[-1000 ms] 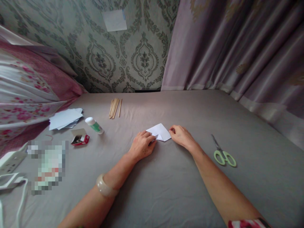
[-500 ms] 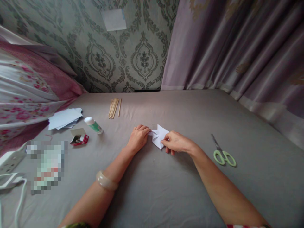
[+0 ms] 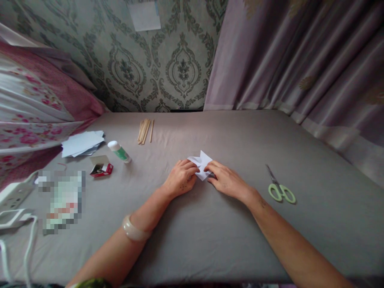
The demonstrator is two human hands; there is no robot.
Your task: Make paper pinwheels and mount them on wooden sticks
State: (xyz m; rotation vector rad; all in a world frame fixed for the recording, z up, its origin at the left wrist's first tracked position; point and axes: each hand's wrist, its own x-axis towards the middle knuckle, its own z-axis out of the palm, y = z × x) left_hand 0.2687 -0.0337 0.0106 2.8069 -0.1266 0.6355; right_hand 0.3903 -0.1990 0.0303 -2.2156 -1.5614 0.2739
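A small white paper pinwheel [image 3: 204, 165], folded with pointed corners, is between my hands just above or on the grey cloth. My left hand [image 3: 182, 178] is closed, with curled fingers on the pinwheel's left and lower-left part, covering that side. From the right, my right hand [image 3: 225, 178] grips the opposite edge, its index finger on top and the thumb lower down. The tips of several fingers are hidden behind the paper or the hands. A translucent bangle [image 3: 134, 229] circles my left wrist.
Green-handled scissors [image 3: 279, 188] lie to the right. On the left are a glue stick [image 3: 119, 152], a small open red box [image 3: 102, 169], several wooden sticks [image 3: 145, 131], stacked paper [image 3: 82, 143], a blurred packet [image 3: 64, 202] and a white power strip [image 3: 15, 196].
My left hand has shifted from the pinwheel's left tip inward to its lower-left side. My right hand has changed its grip on the right edge. The view has tipped slightly downward.
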